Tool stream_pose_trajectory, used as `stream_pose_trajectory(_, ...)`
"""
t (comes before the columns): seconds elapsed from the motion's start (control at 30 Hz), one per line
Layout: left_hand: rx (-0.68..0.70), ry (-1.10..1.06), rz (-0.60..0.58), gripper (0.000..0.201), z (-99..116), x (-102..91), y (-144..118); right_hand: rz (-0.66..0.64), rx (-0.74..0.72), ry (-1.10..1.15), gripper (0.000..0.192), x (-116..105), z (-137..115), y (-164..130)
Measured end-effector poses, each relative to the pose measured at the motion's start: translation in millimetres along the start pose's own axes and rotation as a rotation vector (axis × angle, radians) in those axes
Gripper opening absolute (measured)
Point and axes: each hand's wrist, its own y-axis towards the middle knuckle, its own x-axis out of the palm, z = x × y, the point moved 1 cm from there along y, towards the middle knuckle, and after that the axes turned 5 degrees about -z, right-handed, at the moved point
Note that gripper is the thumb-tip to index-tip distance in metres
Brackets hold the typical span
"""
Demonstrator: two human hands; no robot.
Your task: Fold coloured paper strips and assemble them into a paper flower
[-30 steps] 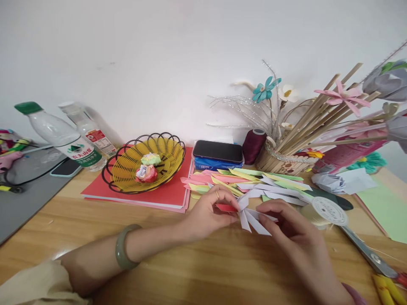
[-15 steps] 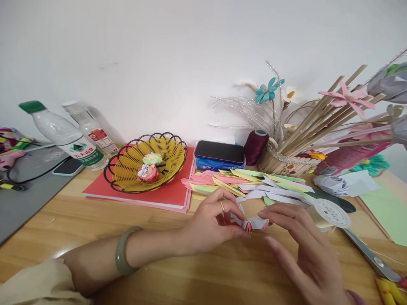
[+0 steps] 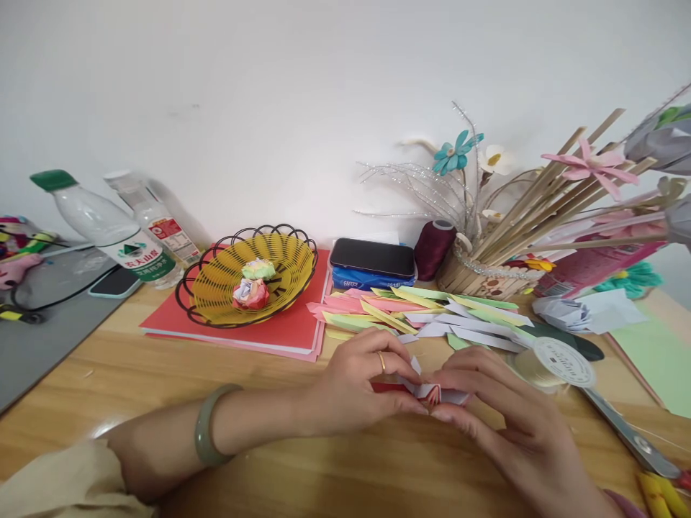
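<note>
Two paper balls (image 3: 251, 293) are held in the basket (image 3: 294, 267), sticks (image 3: 540, 205) in the pot (image 3: 472, 279); folded paper (image 3: 433, 393) is pinched by left hand (image 3: 356, 381) and right hand (image 3: 510, 403).

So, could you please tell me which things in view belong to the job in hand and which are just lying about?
Seemingly part of the job:
red-and-white folded paper, pinched by left hand and right hand
paper strips, probably

Apparently just lying about:
green-capped bottle
smaller bottle
black phone on blue pack

Green-capped bottle (image 3: 111, 226) beside a white-capped bottle (image 3: 162, 219), black phone (image 3: 372, 257) on blue packet (image 3: 370, 278).
</note>
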Motion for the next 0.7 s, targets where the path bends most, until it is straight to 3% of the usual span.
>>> stream_pose_trajectory(0.17,-0.172,-0.193,-0.038,0.019,-3.8,-0.1,1.4,0.046,0.172,0.220,0.009,1.9,1.7,2.4)
stream_pose_trajectory(0.3,-0.223,-0.271,-0.044,0.016,-3.6,-0.5,1.8,0.038,0.249,0.274,0.008,2.2,0.0,4.8)
stream_pose_trajectory(0.7,-0.426,-0.493,-0.038,0.016,-0.6,-1.4,1.8,-0.025,0.269,0.290,0.008,3.4,1.2,2.4)
